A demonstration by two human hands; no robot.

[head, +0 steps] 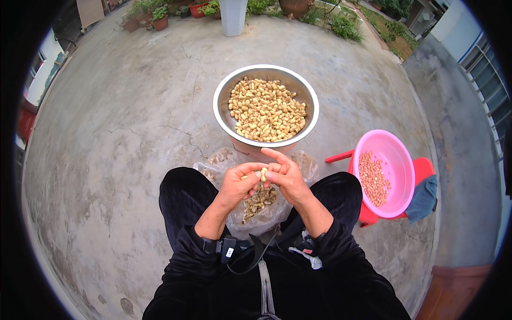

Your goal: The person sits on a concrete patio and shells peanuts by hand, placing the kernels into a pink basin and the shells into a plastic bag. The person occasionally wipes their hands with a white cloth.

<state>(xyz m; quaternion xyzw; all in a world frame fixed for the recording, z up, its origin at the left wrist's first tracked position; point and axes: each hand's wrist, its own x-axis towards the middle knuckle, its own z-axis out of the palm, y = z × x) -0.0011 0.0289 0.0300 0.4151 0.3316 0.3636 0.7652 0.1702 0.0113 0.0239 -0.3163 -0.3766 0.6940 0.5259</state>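
Between my two hands, above my lap, is a pale unshelled peanut (264, 174). My right hand (289, 178) pinches it between thumb and fingers, with the index finger stretched forward. My left hand (239, 183) meets it from the other side, fingers curled, with another bit of peanut shell (245, 177) showing at its fingertips. Below them a clear plastic bag (256, 228) holds empty peanut shells (259, 202). Just beyond my hands stands a steel bowl (219, 105) of unshelled peanuts (267, 110). At the right, a pink plastic basin (400, 184) holds shelled peanut kernels (373, 180).
The basin rests on a red plastic stool (423, 170) with a blue-grey cloth (423, 198) over its edge. A white planter (233, 18) and potted plants (160, 20) stand at the far side of the cracked concrete floor (120, 120). A grey wall (448, 120) runs along the right.
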